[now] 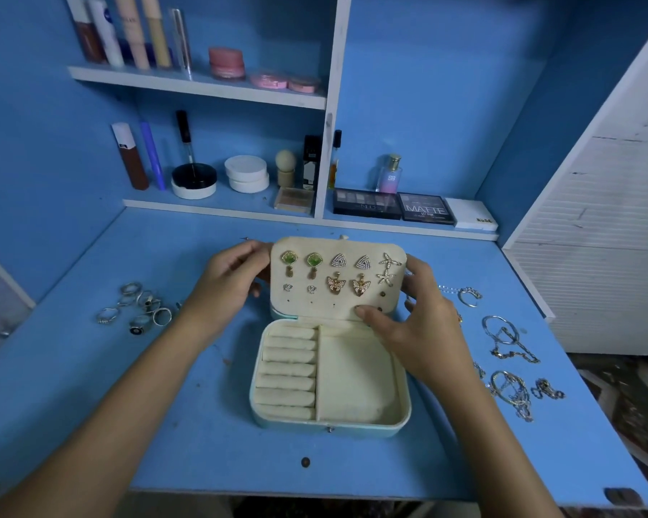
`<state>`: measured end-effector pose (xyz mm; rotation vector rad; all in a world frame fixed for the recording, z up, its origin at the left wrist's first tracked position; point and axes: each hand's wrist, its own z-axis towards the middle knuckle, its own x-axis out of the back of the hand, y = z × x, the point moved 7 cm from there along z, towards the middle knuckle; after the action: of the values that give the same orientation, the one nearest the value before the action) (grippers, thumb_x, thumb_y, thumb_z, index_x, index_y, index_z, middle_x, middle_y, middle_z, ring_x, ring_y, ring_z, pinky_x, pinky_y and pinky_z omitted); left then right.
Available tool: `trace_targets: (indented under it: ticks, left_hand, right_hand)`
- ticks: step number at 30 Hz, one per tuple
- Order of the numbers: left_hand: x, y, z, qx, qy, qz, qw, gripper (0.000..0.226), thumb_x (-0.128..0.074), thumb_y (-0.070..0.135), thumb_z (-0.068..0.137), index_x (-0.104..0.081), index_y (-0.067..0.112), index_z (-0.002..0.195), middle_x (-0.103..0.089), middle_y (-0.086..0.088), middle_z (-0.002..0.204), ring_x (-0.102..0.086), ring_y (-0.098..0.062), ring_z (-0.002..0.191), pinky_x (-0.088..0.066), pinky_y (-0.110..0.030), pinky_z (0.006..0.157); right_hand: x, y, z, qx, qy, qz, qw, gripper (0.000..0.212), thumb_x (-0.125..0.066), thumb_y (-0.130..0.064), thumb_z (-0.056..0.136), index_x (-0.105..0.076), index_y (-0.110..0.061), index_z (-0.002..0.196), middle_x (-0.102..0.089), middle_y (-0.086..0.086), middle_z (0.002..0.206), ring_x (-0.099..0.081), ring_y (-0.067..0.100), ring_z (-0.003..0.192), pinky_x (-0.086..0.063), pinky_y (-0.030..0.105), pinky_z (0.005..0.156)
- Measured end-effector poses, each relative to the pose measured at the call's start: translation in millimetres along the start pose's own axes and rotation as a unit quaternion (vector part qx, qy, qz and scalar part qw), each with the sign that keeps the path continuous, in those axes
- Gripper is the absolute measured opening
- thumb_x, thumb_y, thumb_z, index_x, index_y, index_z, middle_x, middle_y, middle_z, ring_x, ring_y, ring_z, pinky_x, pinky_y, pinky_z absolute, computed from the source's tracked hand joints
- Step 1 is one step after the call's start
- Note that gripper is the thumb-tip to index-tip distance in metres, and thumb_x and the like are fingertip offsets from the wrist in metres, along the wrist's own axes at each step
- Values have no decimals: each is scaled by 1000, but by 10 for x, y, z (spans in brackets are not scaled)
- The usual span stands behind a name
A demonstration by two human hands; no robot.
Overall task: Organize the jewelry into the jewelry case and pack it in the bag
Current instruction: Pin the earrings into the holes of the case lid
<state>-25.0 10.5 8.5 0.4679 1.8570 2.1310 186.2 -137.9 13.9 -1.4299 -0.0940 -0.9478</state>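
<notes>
Earrings (335, 272) pinned in raised lid of jewelry case (330, 372) mid-table (203, 443), left hand (229, 282) and right hand (408, 319) grasping lid edges; rings (141, 306), necklaces (513, 368) outstanding (bag unseen).

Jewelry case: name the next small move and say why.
Probably free the left hand from the lid and pick a ring from the rings on the table: the earring panel looks nearly full, while the ring rolls are bare.
</notes>
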Motion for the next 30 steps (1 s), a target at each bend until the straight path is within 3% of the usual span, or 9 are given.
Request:
trace_targets:
  ticks: [4,6,10,13,16,17,20,25,30]
  left_hand:
    - [12,-7,-68,-32,32,57,997,26,-49,19,103,-68,9,89,-65,10,72,-54,-3,67,-42,-21,62]
    - [22,-21,-91,-46,44,99,993,26,-51,24,102,-68,15,86,-67,11,73,-54,-1,65,-43,-18,63]
    - [52,-63,-89,-53,59,158,984,24,-53,30,101,-67,20,84,-68,2,83,-60,-16,79,-43,-24,70]
    - [28,-36,-110,-71,64,189,977,17,-56,23,99,-66,16,88,-67,6,86,-58,0,75,-40,-7,64]
    - [18,-64,-96,-100,62,229,966,10,-58,21,97,-67,17,92,-63,12,92,-55,7,75,-37,-6,65]
    - [22,-85,-81,-106,62,240,963,9,-59,22,96,-66,19,93,-62,13,94,-56,5,81,-37,-7,67]
    - [24,-115,-57,-108,60,263,957,7,-60,23,96,-66,21,93,-61,15,93,-56,3,88,-37,-6,69]
    - [16,-152,-49,-93,50,276,956,7,-59,26,96,-65,25,93,-62,15,92,-56,3,87,-39,-10,68]
    - [13,-169,-40,-87,48,277,956,8,-60,26,95,-67,22,94,-63,13,93,-58,-1,84,-40,-14,69]
  right_hand:
    - [-12,6,59,-19,-22,-5,1000,76,-85,-32,76,-41,-41,137,-55,-31,110,-51,-5,107,-38,2,76]
    - [-11,-5,104,-22,-37,-7,999,75,-86,-31,75,-43,-41,136,-57,-31,110,-53,-4,109,-38,2,78]
    - [-19,-16,158,-29,-69,-1,997,49,-78,-45,80,-51,-50,120,-61,-30,112,-54,-6,109,-52,35,94]
    - [8,-46,207,-30,-59,-6,998,21,-60,-56,90,-61,-46,109,-67,-24,105,-59,-1,106,-56,38,89]
    - [17,-125,252,-28,-54,-28,998,35,-45,-52,100,-66,-25,93,-67,-6,88,-61,-6,77,-48,9,69]
    - [16,-143,267,-31,-51,-40,997,40,-41,-49,102,-62,-21,82,-62,-2,81,-57,-6,66,-42,7,61]
    - [21,-156,306,-49,-37,-65,996,49,-35,-45,105,-42,-17,65,-47,-1,70,-48,3,57,-36,15,54]
    - [2,-72,421,-95,-7,-51,994,52,-39,-40,105,-42,-18,58,-45,0,69,-43,16,65,-33,33,61]
    - [-22,-10,487,-102,2,-93,990,54,-43,-39,104,-48,-15,57,-49,3,65,-46,21,67,-35,25,57]
